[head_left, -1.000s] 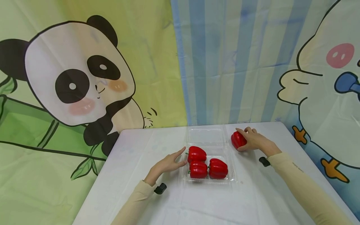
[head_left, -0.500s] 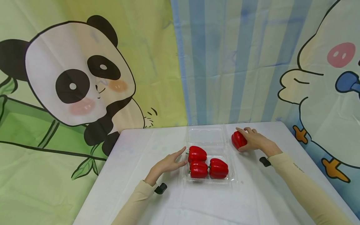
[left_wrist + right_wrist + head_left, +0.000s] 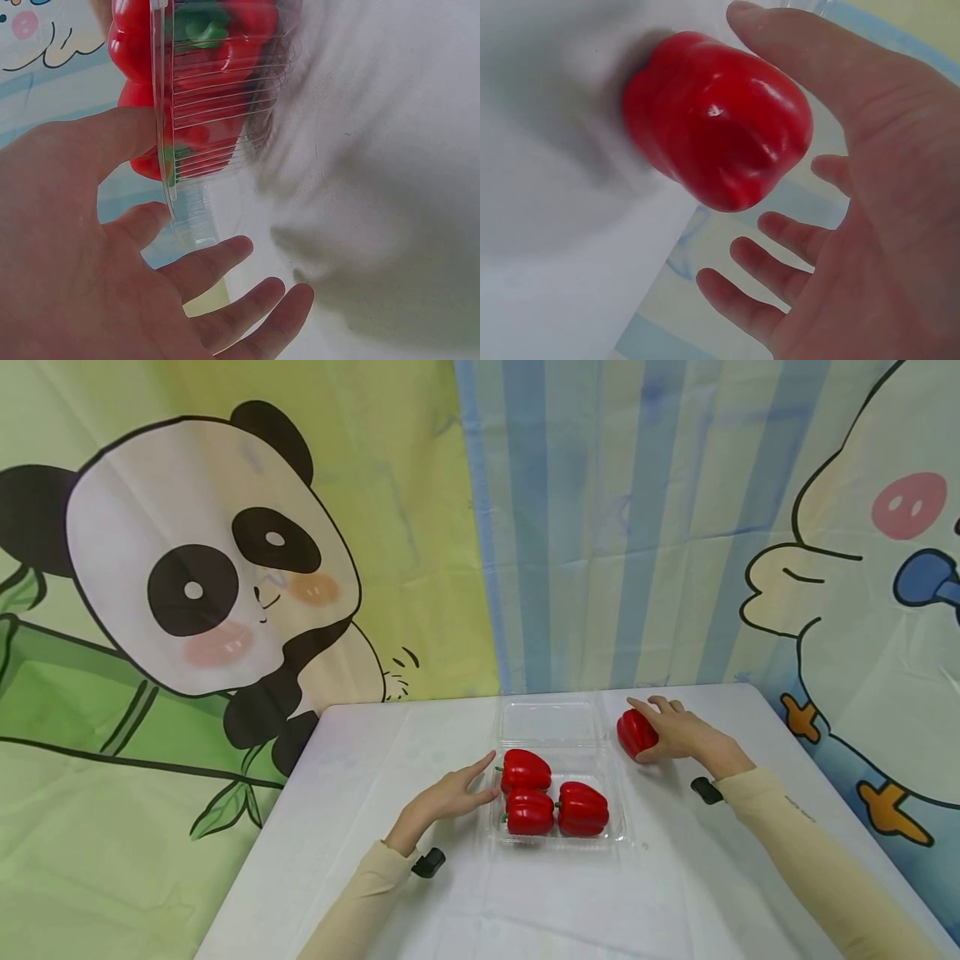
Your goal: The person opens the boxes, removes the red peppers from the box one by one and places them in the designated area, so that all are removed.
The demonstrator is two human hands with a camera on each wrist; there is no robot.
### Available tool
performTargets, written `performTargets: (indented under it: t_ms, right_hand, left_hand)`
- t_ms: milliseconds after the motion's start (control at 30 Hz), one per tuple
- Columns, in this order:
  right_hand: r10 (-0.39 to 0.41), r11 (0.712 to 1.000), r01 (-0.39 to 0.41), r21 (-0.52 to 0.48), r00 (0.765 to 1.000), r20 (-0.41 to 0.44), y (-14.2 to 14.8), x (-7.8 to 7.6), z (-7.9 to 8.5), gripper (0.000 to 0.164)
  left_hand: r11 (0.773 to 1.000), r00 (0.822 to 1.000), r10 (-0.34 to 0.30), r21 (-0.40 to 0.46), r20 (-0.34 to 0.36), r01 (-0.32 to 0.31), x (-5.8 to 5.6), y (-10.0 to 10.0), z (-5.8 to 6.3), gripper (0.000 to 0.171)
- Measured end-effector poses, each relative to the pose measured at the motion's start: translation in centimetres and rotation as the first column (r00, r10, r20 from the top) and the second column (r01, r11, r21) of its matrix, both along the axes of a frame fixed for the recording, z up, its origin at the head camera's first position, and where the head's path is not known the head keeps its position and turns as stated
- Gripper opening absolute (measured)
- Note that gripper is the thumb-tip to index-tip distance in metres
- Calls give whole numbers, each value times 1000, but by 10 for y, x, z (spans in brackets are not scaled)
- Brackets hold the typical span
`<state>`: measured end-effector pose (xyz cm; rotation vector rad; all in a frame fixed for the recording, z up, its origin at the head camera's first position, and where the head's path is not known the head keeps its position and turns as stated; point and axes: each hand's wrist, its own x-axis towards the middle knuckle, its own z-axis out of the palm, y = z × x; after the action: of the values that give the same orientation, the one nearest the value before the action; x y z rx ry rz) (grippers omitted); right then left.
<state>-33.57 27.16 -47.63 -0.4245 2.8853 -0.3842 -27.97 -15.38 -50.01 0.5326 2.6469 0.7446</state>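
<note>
A clear plastic clamshell container (image 3: 615, 827) stands mid-table with its lid (image 3: 551, 725) laid back. Three red bell peppers sit in it: one at the back left (image 3: 525, 771), one at the front left (image 3: 529, 812), one at the front right (image 3: 582, 809). My left hand (image 3: 450, 792) is at its left side, fingers spread, thumb overlapping the rim in the left wrist view. Right of the lid, another red bell pepper (image 3: 716, 120) lies on the table. My right hand (image 3: 675, 735) is around it, thumb along one side, the other fingers spread apart from it.
A white cloth covers the table (image 3: 555, 902). Behind it hangs a printed curtain (image 3: 570, 527) with a panda on the left and a white cartoon animal on the right. The table's back edge runs close behind the lid and the loose pepper.
</note>
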Motion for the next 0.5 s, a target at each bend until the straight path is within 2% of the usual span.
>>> performTargets:
  t_ms: [300,500]
  right_hand:
    - [-1,1000,1,8,1000,-1,-5,7,8,104]
    - [-8,1000,8,13,1000,-2,-7,7,11,107]
  left_hand:
    - [1000,1000,-4,5,-2,4,-1,-1,-2,75]
    - [1000,1000,-10,2,-6,10,-2,-1,-2,76]
